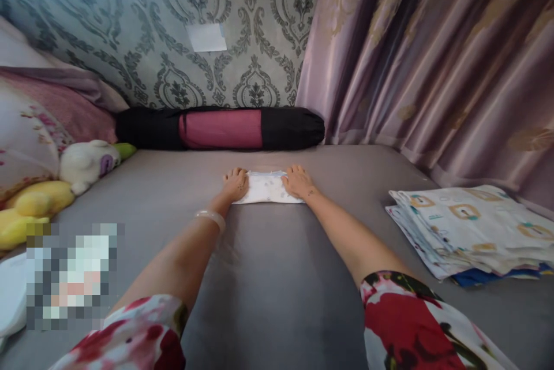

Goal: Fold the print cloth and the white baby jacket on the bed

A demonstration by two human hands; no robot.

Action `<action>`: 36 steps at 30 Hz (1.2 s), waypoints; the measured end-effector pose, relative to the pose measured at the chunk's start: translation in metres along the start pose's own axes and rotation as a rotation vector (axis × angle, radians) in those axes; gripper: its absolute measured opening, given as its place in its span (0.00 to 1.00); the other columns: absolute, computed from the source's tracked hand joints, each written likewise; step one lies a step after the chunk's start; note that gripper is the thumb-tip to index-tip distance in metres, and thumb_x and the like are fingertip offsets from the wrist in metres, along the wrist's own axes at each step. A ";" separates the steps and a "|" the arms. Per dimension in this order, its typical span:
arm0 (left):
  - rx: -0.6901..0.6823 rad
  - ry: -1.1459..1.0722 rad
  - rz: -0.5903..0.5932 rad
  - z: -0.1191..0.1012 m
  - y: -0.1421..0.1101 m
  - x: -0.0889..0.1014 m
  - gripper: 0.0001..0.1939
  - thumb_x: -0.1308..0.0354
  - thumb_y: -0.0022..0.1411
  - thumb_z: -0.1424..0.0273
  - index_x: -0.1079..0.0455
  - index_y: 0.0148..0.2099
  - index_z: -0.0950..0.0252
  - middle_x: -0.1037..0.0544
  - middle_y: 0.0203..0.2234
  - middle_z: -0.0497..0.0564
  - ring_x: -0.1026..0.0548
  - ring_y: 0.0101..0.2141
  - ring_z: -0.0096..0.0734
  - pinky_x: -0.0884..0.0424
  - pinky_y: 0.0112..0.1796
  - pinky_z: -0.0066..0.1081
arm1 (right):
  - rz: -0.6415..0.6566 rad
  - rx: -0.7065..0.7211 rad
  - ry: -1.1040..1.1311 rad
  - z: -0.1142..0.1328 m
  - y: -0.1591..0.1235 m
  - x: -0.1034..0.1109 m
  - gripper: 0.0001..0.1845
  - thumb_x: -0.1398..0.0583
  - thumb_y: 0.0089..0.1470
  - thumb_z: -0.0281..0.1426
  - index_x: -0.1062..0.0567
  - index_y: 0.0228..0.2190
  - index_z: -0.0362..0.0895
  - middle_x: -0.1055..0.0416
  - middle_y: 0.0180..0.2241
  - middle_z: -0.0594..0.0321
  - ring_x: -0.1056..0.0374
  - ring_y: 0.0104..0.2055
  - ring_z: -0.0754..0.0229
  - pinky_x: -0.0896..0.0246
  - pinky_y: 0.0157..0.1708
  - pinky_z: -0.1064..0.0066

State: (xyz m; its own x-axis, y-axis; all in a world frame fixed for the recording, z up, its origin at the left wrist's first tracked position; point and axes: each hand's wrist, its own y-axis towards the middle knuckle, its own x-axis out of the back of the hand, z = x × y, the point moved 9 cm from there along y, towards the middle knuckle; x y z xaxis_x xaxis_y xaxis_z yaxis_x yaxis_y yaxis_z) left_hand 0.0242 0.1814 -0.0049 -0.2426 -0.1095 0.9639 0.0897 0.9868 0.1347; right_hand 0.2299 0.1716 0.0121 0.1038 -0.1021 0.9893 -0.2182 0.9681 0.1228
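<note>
A small folded white cloth (266, 189) with a faint print lies on the grey bed sheet (268, 277), far out in front of me. My left hand (236, 183) rests on its left end, fingers curled down over the edge. My right hand (296, 181) presses on its right end, fingers bent onto the fabric. Both arms are stretched out, with floral sleeves at the bottom of the view and a pale bangle (211, 217) on my left wrist.
A stack of folded patterned cloths (471, 230) lies at the right. A black and pink rolled bag (220, 127) runs along the wallpapered wall. Curtains (433, 58) hang at the right. Soft toys (86, 165) and pillows (30, 127) crowd the left.
</note>
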 end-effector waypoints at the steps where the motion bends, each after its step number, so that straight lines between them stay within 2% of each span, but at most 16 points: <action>1: 0.006 0.002 0.013 0.001 0.001 -0.001 0.23 0.62 0.68 0.66 0.36 0.59 0.63 0.34 0.58 0.60 0.37 0.56 0.49 0.42 0.54 0.49 | -0.031 -0.005 -0.006 -0.001 0.001 0.002 0.22 0.52 0.64 0.37 0.30 0.50 0.36 0.35 0.54 0.44 0.42 0.56 0.46 0.48 0.54 0.56; 4: 0.039 -0.004 0.031 0.005 0.004 0.000 0.22 0.61 0.67 0.64 0.35 0.56 0.63 0.33 0.56 0.60 0.37 0.56 0.50 0.41 0.54 0.49 | -0.105 -0.018 -0.026 -0.002 0.000 0.004 0.19 0.53 0.64 0.34 0.29 0.47 0.37 0.33 0.51 0.46 0.41 0.54 0.46 0.46 0.52 0.57; 9: 0.055 -0.088 0.064 0.015 0.014 0.000 0.20 0.57 0.65 0.61 0.33 0.52 0.64 0.30 0.53 0.60 0.34 0.53 0.50 0.39 0.52 0.47 | -0.124 -0.035 -0.033 -0.004 -0.002 0.001 0.16 0.52 0.63 0.31 0.29 0.45 0.38 0.33 0.49 0.46 0.40 0.52 0.47 0.44 0.50 0.58; 12: 0.075 -0.199 0.105 0.025 0.024 -0.001 0.17 0.51 0.61 0.60 0.31 0.48 0.63 0.26 0.47 0.58 0.31 0.49 0.46 0.35 0.48 0.40 | -0.138 -0.052 -0.017 -0.006 -0.001 0.002 0.16 0.52 0.63 0.31 0.30 0.45 0.37 0.33 0.49 0.46 0.40 0.52 0.47 0.44 0.50 0.58; 14: 0.096 -0.325 0.133 0.032 0.029 -0.003 0.16 0.46 0.57 0.60 0.30 0.44 0.62 0.24 0.40 0.55 0.28 0.42 0.41 0.33 0.41 0.34 | -0.149 -0.058 -0.004 -0.007 -0.001 0.002 0.15 0.52 0.63 0.31 0.30 0.45 0.37 0.32 0.48 0.46 0.40 0.52 0.47 0.44 0.50 0.58; 17: 0.153 -0.578 0.213 0.039 0.029 -0.011 0.17 0.42 0.50 0.60 0.31 0.42 0.61 0.26 0.28 0.48 0.28 0.31 0.34 0.35 0.29 0.29 | -0.155 -0.062 0.007 -0.008 -0.001 0.001 0.15 0.51 0.62 0.31 0.31 0.44 0.37 0.32 0.48 0.45 0.39 0.51 0.46 0.44 0.50 0.57; 20: 0.196 -0.777 0.275 0.041 0.025 -0.016 0.18 0.40 0.44 0.64 0.32 0.41 0.61 0.30 0.22 0.43 0.31 0.24 0.29 0.39 0.24 0.26 | -0.153 -0.056 0.014 -0.008 -0.001 0.001 0.14 0.51 0.62 0.30 0.32 0.45 0.37 0.32 0.48 0.45 0.39 0.51 0.46 0.44 0.50 0.56; 25: 0.202 -0.809 0.253 0.039 0.020 -0.012 0.16 0.40 0.44 0.65 0.33 0.38 0.60 0.35 0.19 0.41 0.36 0.20 0.25 0.43 0.22 0.25 | -0.108 -0.009 0.029 -0.003 -0.002 0.001 0.14 0.51 0.62 0.30 0.33 0.46 0.37 0.32 0.48 0.44 0.38 0.51 0.47 0.44 0.51 0.57; 31: 0.243 -0.752 0.212 0.035 0.013 -0.002 0.13 0.38 0.44 0.65 0.35 0.34 0.61 0.39 0.16 0.40 0.40 0.19 0.24 0.47 0.21 0.25 | 0.000 -0.021 0.064 -0.002 -0.003 0.007 0.15 0.51 0.62 0.24 0.33 0.49 0.37 0.32 0.50 0.45 0.38 0.54 0.49 0.43 0.52 0.59; 36: 0.192 -0.780 0.160 0.029 0.009 0.028 0.14 0.38 0.40 0.67 0.34 0.33 0.62 0.34 0.19 0.41 0.35 0.24 0.26 0.41 0.27 0.26 | 0.063 0.024 0.077 -0.001 -0.006 0.024 0.18 0.46 0.57 0.19 0.29 0.49 0.40 0.34 0.53 0.49 0.39 0.56 0.51 0.42 0.52 0.64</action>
State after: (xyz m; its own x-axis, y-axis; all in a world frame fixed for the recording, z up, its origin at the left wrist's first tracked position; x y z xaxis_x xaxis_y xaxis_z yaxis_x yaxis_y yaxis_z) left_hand -0.0100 0.1911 0.0169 -0.8497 0.0785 0.5214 0.0301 0.9945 -0.1006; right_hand 0.2345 0.1637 0.0354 0.1634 -0.0219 0.9863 -0.2502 0.9661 0.0629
